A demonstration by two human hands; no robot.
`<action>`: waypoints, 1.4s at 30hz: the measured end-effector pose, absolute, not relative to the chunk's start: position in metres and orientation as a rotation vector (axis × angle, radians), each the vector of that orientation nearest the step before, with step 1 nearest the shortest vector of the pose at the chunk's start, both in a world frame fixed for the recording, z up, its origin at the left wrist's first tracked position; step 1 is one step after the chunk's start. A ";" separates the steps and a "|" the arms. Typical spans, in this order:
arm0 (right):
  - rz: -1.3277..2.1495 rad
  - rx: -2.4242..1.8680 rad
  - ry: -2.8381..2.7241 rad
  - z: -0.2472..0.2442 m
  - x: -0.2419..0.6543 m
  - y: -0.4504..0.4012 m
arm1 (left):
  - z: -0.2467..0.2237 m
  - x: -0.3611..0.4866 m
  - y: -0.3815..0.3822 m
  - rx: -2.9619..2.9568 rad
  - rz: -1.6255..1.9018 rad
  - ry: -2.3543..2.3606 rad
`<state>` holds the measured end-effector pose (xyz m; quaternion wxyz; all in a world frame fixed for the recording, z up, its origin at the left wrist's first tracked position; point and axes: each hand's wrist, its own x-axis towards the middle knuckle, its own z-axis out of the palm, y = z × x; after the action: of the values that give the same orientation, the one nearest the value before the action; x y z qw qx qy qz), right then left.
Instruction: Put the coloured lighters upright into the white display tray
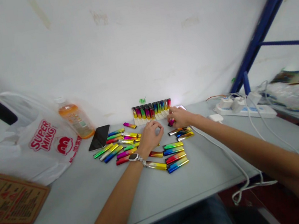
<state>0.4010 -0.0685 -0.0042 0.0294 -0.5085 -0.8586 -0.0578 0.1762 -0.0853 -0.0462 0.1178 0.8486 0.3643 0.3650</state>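
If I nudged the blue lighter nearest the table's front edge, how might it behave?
The blue lighter would probably slide easily: it looks glossy, and the table looks smooth. Being small and slim, it is likely light. Lying flat on its side, it seems unlikely to tip.

loose lighters on table | tray behind | phone left | power strip right

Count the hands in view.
2. The left hand is over the loose lighters; the right hand is at the white rack, with a pink lighter at its fingers. No others show.
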 end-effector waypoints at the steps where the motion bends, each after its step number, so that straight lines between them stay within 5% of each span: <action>1: -0.184 -1.563 -2.653 -0.004 0.398 -0.066 | -0.046 0.177 -0.084 2.487 1.086 1.077; 7: -0.059 -1.323 -2.487 -0.008 0.384 -0.065 | -0.037 0.174 -0.081 2.473 1.223 1.113; 13: 0.750 -0.951 -1.571 -0.020 0.352 -0.097 | -0.027 0.165 -0.092 2.283 1.427 1.111; 20: 1.148 -0.893 -1.070 -0.024 0.326 -0.123 | -0.029 0.167 -0.107 2.307 1.367 1.006; 37: 0.784 -1.171 -1.101 -0.040 0.335 -0.125 | -0.018 0.133 -0.105 2.591 0.561 1.217; 42: 0.759 -1.183 -1.136 -0.043 0.332 -0.126 | -0.025 0.131 -0.101 2.552 0.565 1.136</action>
<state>0.3322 -0.1259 -0.0429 0.6188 -0.5142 -0.4939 0.3298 0.1310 -0.1011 -0.0255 0.1453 0.8860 0.3943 0.1962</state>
